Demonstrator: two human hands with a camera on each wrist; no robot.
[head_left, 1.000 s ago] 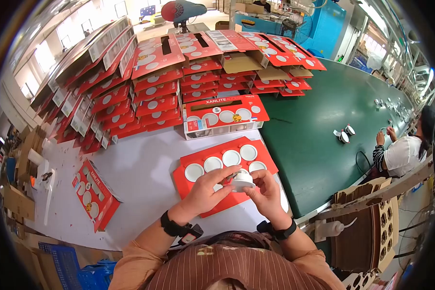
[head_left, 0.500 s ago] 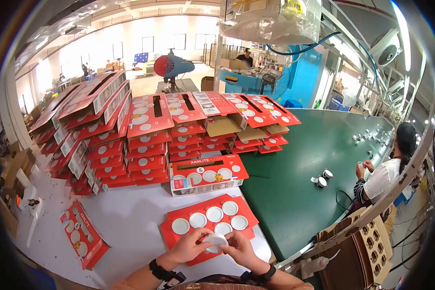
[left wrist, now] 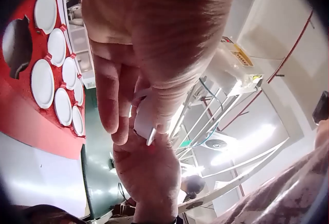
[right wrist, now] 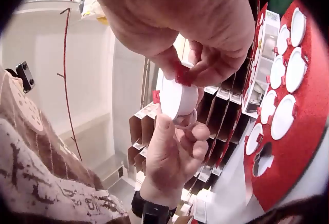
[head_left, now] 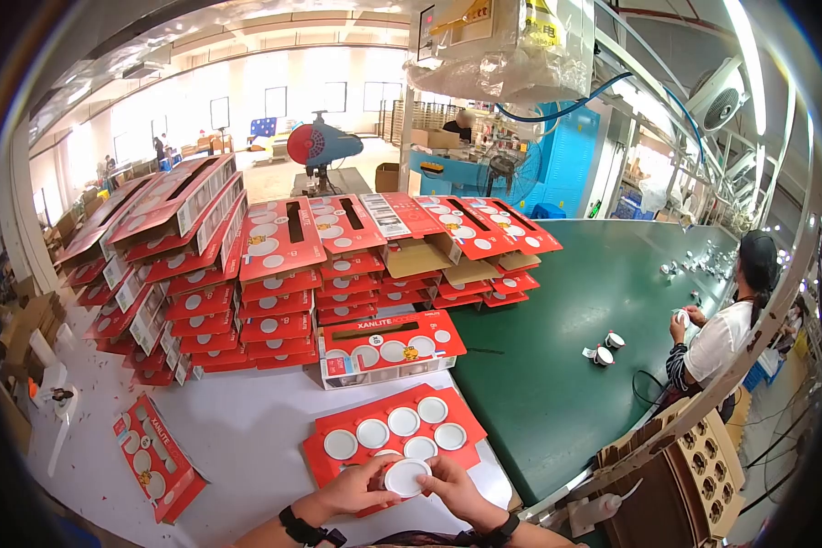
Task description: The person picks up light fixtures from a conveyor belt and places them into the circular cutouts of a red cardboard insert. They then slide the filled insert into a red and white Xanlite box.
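Observation:
Both hands grip a white round lamp (head_left: 406, 478) above the near edge of a red card (head_left: 327, 468). My left hand (head_left: 354, 489) holds the lamp's left side and my right hand (head_left: 458, 490) its right side. The right wrist view shows the right hand (right wrist: 195, 33) pinching a red tab (right wrist: 183, 75) at the rim of the white lamp (right wrist: 177, 98), with the left hand (right wrist: 172, 157) below. White discs sit in the card (right wrist: 308, 131), which has a round hole at one end. In the left wrist view, the left hand (left wrist: 154, 39) largely hides the lamp.
A red XANLITE box (head_left: 388, 352) stands behind the card. Stacked red boxes (head_left: 283, 242) fill the back left, and another red carton (head_left: 155, 457) lies at the left. A green table (head_left: 539, 365) adjoins on the right, with two white lamps (head_left: 604, 355) and a seated person (head_left: 717, 342).
The head view has tilted up, showing more of the room. Both hands still hold the lamp, whose white face has turned toward the head camera.

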